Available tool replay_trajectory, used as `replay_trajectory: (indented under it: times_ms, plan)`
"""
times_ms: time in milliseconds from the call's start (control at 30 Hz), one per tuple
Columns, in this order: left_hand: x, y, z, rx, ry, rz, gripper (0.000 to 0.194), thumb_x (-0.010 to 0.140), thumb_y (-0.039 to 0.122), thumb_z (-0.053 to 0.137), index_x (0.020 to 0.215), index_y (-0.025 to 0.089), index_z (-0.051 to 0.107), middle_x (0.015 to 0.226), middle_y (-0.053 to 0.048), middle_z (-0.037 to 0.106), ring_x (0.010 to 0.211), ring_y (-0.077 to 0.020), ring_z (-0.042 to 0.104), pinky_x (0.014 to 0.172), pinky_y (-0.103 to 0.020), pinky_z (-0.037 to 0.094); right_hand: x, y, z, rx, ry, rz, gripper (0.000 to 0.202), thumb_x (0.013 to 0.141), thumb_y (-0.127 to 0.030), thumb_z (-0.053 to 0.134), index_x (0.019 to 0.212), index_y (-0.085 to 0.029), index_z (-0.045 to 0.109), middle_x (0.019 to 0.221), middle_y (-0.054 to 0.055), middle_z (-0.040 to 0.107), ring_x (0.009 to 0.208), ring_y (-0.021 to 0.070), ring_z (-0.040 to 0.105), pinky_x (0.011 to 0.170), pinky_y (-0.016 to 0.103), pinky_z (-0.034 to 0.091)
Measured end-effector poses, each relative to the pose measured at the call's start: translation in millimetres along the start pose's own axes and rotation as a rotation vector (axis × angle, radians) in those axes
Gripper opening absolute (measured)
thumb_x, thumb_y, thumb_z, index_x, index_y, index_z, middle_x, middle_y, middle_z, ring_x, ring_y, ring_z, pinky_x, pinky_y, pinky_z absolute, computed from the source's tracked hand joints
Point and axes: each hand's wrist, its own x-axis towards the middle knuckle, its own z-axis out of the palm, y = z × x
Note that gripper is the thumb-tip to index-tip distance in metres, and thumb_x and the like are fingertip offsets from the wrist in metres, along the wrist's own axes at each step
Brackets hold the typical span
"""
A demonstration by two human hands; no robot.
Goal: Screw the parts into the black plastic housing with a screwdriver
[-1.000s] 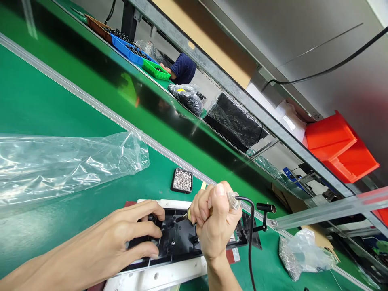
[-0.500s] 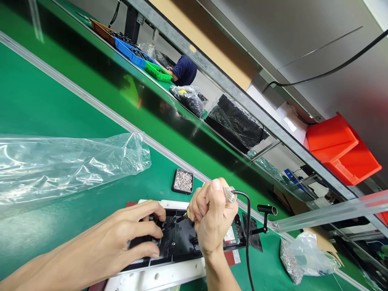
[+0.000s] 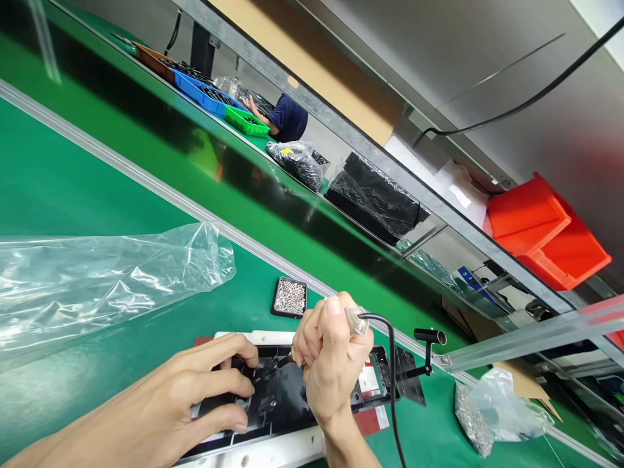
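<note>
A long black plastic housing (image 3: 287, 396) lies in a white fixture (image 3: 283, 450) at the bottom middle. My left hand (image 3: 214, 383) rests on its left end, fingers curved and pressing on a dark plastic part, mostly covered by the fingers. My right hand (image 3: 331, 357) is wrapped in a fist round a corded soldering iron (image 3: 357, 321). Its thin dark tip points down and left into the housing, close to the left fingertips. Exactly what the tip touches is too small to tell. Just behind the hands stands a small black tray (image 3: 290, 297) of tiny silver metal pieces.
A clear plastic bag (image 3: 117, 279) lies at left. At right are a black tube holder (image 3: 429, 337) and a bag of metal pieces (image 3: 480, 413). Beyond the metal rail (image 3: 146, 182), a co-worker's arm (image 3: 287, 118) reaches near coloured bins (image 3: 205, 92). Red bins (image 3: 546, 234) hang upper right.
The view has shifted slightly, so the hands and housing sit a little lower and further left. Both hands keep their hold. The co-worker's hand has risen beside the bins.
</note>
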Motion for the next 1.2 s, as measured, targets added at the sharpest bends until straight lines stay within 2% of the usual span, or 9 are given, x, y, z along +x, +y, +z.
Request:
replay_trajectory:
  times_ms: [100,233,367,600,1033,1133,1200]
  plan:
    - [0,0,-0.4,-0.001,0.03,0.008,0.014,0.118,0.031,0.084,0.115,0.04,0.094,0.135,0.003,0.087,0.119,-0.018,0.09,0.106,-0.019,0.068,0,1,-1,-0.021,0.014,0.017,0.067,0.125,-0.061,0.074,0.079,-0.031,0.037,0.057,-0.013,0.032,0.043,0.008,0.027,0.038,0.019,0.034]
    - [2,3,-3.7,0.0,-0.011,0.023,0.015,0.118,0.03,0.084,0.112,0.039,0.095,0.134,0.002,0.087,0.117,-0.0181,0.09,0.103,-0.018,0.069,1,1,0,-0.01,0.016,0.021,0.068,0.125,-0.062,0.075,0.078,-0.031,0.037,0.057,-0.013,0.032,0.044,0.0079,0.027,0.038,0.019,0.033]
    - [2,4,-3.9,-0.024,-0.022,-0.011,0.017,0.12,0.028,0.082,0.113,0.038,0.094,0.135,0.001,0.084,0.12,-0.0175,0.088,0.107,-0.019,0.066,2,0,0,0.002,0.008,0.027,0.068,0.125,-0.062,0.075,0.078,-0.031,0.036,0.058,-0.013,0.032,0.044,0.0078,0.025,0.038,0.018,0.032]
    - [-1,4,-2.3,-0.042,-0.064,-0.057,0.018,0.122,0.028,0.078,0.117,0.038,0.092,0.139,0.002,0.08,0.125,-0.0161,0.085,0.11,-0.019,0.064,1,-1,2,0.036,-0.011,0.009,0.066,0.126,-0.054,0.075,0.079,-0.031,0.037,0.059,-0.013,0.032,0.045,0.0074,0.025,0.039,0.018,0.032]
    - [0,2,-1.4,-0.085,-0.09,-0.113,0.018,0.119,0.03,0.081,0.114,0.04,0.094,0.141,0.003,0.082,0.127,-0.017,0.085,0.113,-0.019,0.063,2,0,1,0.022,-0.006,0.025,0.066,0.124,-0.052,0.078,0.077,-0.03,0.036,0.057,-0.013,0.032,0.044,0.0069,0.026,0.038,0.017,0.034]
    - [-3,4,7.0,-0.084,-0.016,-0.148,0.012,0.115,0.031,0.087,0.111,0.04,0.094,0.135,0.003,0.083,0.122,-0.0189,0.085,0.115,-0.022,0.064,-2,9,-1,0.032,-0.005,0.038,0.066,0.125,-0.057,0.076,0.079,-0.03,0.037,0.058,-0.013,0.033,0.045,0.0065,0.025,0.04,0.017,0.032]
    - [-5,3,15.1,-0.067,0.077,-0.145,0.009,0.112,0.031,0.09,0.106,0.036,0.094,0.131,0.002,0.083,0.107,-0.0179,0.084,0.116,-0.025,0.066,-6,17,-3,0.057,0.011,0.051,0.068,0.126,-0.066,0.073,0.081,-0.03,0.038,0.059,-0.014,0.031,0.045,0.0065,0.023,0.04,0.017,0.028]
